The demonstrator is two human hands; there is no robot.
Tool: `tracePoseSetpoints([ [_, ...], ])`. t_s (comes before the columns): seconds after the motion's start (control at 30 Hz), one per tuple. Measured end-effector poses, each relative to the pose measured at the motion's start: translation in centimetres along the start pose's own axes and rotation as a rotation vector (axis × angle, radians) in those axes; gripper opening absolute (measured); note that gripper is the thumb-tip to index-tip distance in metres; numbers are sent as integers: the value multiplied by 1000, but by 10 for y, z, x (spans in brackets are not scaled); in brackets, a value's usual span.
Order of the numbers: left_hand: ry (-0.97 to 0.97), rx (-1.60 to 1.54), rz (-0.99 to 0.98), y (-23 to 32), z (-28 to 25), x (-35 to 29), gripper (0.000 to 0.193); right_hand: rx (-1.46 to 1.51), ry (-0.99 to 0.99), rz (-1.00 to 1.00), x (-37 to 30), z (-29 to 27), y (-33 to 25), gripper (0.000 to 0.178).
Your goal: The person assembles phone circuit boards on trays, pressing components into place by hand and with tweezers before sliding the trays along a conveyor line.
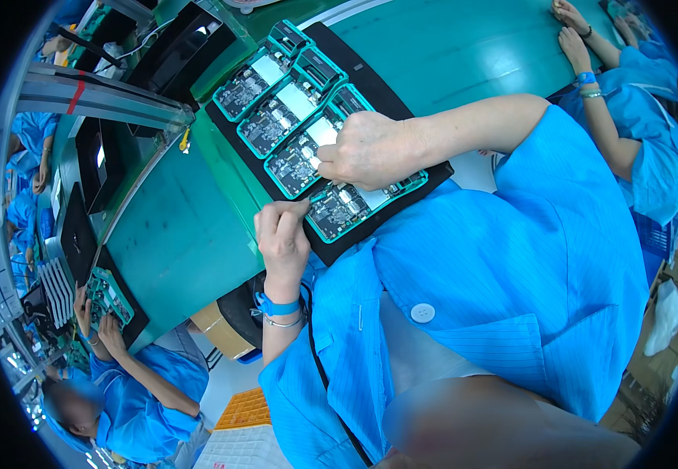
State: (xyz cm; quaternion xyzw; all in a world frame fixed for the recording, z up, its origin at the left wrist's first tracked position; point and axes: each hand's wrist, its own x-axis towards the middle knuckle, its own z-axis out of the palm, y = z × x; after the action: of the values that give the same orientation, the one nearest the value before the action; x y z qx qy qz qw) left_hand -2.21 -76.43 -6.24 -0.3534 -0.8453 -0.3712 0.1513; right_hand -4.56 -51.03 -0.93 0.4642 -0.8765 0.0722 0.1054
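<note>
Several teal device housings with exposed dark circuit boards lie in a slanted row on a black mat [389, 90]. My right hand [374, 152] is closed above the gap between the nearest housing [336, 213] and the housing beside it [293, 166]. Its fingers are bent down and cover part of both; whatever they pinch is hidden. At the left corner of the nearest housing, my left hand [282, 238] has curled fingers with the tips at the teal rim. I cannot make out what is between them. A blue strap [279, 306] circles my left wrist.
A green work surface [175, 242] runs under the mat. A metal post [112, 98] and dark screens [178, 59] stand at the back left. Co-workers sit at the lower left, one with hands on a similar housing [110, 297], and at the upper right. A cardboard box [220, 332] stands below the edge.
</note>
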Motion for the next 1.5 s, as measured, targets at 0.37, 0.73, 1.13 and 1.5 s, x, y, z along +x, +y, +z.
tracePoseSetpoints([
  [0.37,177,42,-181,-27,2,-8,17,499,313,528,2,-16,85,25],
  [0.73,171,42,-177,-24,10,-3,6,1245,805,939,-93,83,227,28],
  [1.13,188,47,-211,-25,18,-3,9,1065,783,1064,-83,81,211,33],
  [1.5,151,90,-272,-28,13,-1,11,763,734,1018,-53,74,178,28],
])
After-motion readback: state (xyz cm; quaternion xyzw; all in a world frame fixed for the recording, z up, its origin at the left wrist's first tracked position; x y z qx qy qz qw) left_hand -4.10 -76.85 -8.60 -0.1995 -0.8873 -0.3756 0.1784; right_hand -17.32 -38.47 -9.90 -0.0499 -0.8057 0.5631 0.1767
